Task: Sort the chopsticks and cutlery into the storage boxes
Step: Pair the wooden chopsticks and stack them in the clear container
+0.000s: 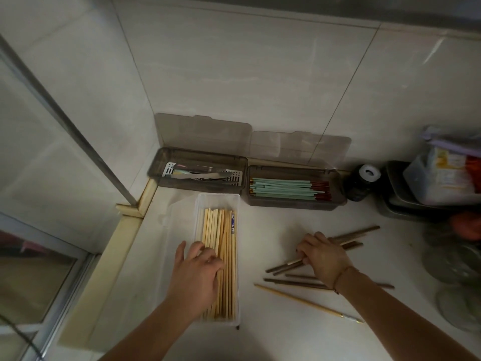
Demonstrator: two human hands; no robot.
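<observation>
The left hand lies flat, fingers loosely extended, on the pale chopsticks in the clear box. The right hand curls its fingers around several dark chopsticks; more lie loose on the counter beside a pale one. Both hands cover part of their sticks. Two smoky boxes stand behind: green chopsticks in one, cutlery, hard to make out, in the other.

Head cam, wide-angle, steep down over counter, close.
</observation>
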